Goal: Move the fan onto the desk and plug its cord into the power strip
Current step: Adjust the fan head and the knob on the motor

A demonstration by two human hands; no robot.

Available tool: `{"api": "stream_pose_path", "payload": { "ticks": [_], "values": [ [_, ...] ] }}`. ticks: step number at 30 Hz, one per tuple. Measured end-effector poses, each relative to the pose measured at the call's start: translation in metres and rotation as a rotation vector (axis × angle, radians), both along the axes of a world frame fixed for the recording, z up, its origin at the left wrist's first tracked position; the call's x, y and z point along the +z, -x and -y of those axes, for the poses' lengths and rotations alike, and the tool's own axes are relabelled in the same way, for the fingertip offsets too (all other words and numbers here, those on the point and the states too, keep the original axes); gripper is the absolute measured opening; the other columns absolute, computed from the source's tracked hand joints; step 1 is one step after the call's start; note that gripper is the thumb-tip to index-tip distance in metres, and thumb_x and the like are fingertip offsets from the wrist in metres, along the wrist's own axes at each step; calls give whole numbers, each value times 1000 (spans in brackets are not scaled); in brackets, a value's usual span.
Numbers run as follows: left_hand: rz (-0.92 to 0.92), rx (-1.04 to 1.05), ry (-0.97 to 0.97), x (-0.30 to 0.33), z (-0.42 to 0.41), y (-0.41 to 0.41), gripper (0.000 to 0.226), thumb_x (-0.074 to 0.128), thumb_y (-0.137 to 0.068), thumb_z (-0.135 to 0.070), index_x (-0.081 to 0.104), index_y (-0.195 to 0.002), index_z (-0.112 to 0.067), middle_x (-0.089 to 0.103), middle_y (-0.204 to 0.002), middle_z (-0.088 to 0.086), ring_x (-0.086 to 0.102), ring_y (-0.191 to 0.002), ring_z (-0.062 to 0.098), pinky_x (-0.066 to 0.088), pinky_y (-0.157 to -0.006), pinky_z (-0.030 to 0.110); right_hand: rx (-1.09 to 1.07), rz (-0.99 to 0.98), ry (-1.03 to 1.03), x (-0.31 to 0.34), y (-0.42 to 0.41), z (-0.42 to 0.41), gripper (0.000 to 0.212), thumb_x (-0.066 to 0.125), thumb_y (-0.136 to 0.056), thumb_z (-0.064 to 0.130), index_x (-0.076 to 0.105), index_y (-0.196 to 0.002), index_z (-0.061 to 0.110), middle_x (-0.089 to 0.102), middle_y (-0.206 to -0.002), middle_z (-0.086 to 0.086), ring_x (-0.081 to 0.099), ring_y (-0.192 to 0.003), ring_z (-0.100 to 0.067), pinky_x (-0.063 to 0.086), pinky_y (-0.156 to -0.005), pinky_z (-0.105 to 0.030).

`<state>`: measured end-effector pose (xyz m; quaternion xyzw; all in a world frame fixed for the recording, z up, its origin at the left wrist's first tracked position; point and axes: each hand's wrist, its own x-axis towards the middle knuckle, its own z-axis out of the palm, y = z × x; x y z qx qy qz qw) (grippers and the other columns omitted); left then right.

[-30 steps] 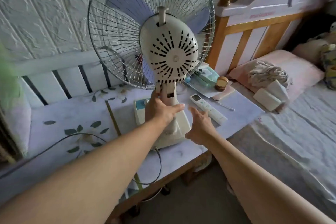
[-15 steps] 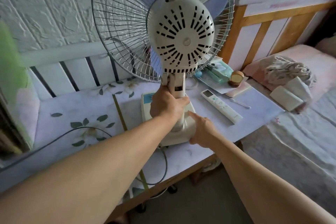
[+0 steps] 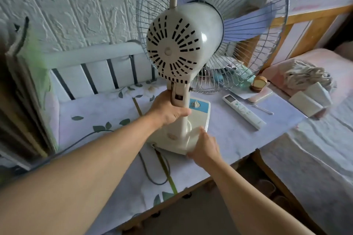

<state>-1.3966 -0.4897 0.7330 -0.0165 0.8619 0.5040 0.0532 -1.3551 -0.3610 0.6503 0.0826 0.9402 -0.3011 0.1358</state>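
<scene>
My left hand (image 3: 168, 109) grips the smooth cream plastic neck of the fan (image 3: 175, 47); my right hand (image 3: 205, 146) presses flat on its glossy base. Wire cage cut off above.

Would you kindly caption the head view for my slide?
Left hand grips the fan neck, right hand touches its base on the desk.

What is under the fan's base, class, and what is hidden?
The fan's base sits over the desk's leaf-printed cover; the cord loops out at its near edge. Whatever lies beneath is covered by the base, and the right hand hides its near corner.
</scene>
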Motion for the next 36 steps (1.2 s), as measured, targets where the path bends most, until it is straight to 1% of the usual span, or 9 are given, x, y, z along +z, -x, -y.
{"api": "stream_pose_path", "payload": {
  "ticks": [4,9,14,17,22,24,27,31,36],
  "values": [
    [38,-107,-25,6,21,1,45,77,-69,-7,63,-112,-6,69,-107,3,63,-101,22,49,-84,29,-110,15,62,-3,-6,24,49,59,-85,19,31,-125,16,48,-101,-6,48,-75,-14,36,-50,-22],
    [4,0,-55,-2,14,-6,48,76,-69,-12,56,-112,-10,68,-107,5,63,-100,24,50,-92,40,-4,110,-109,13,1,17,54,60,-82,25,32,-127,16,52,-107,-9,55,-94,-25,50,-69,-34],
    [-21,340,-34,-30,-10,-27,63,80,-65,-31,43,-114,-19,66,-112,1,62,-101,24,47,-86,33,-39,-21,-176,19,30,-8,43,43,-92,27,33,-129,10,40,-123,-21,38,-119,-40,37,-93,-45],
    [-97,445,0,-45,-17,-31,72,78,-67,-30,38,-127,-21,61,-122,4,60,-110,25,50,-92,39,42,-97,-182,10,54,-21,48,43,-93,28,30,-135,8,39,-127,-25,37,-120,-42,31,-100,-42],
    [-245,452,123,-66,-20,-32,71,76,-71,-31,34,-129,-26,61,-120,0,61,-107,27,52,-83,44,-48,-93,-26,-8,104,-29,53,41,-91,31,31,-140,13,38,-139,-20,34,-129,-37,33,-104,-39],
    [-269,439,181,-69,-18,-30,67,75,-72,-33,34,-124,-26,63,-117,-1,62,-104,29,53,-80,45,-22,-109,-24,-14,120,-29,47,43,-92,36,43,-133,12,45,-135,-21,42,-124,-36,39,-99,-38],
    [-300,424,205,-70,-17,-27,64,74,-71,-32,34,-120,-25,63,-116,-1,62,-102,29,53,-79,43,-53,-174,39,-21,136,-33,35,51,-89,38,60,-101,6,60,-110,-22,55,-99,-33,40,-75,-32],
    [-283,420,177,-69,-10,-22,62,76,-69,-29,36,-117,-27,63,-106,-2,62,-98,31,47,-74,37,-134,-185,192,-27,136,-40,33,65,-80,41,57,-75,9,53,-81,-12,47,-72,-25,32,-54,-30],
    [-227,214,68,-65,8,-7,69,80,-67,-23,37,-122,-23,56,-104,-6,60,-103,28,51,-90,44,-268,-147,192,-22,115,-59,45,70,-74,46,49,-61,9,47,-74,-9,41,-57,-20,25,-42,-28]
  ]
}}
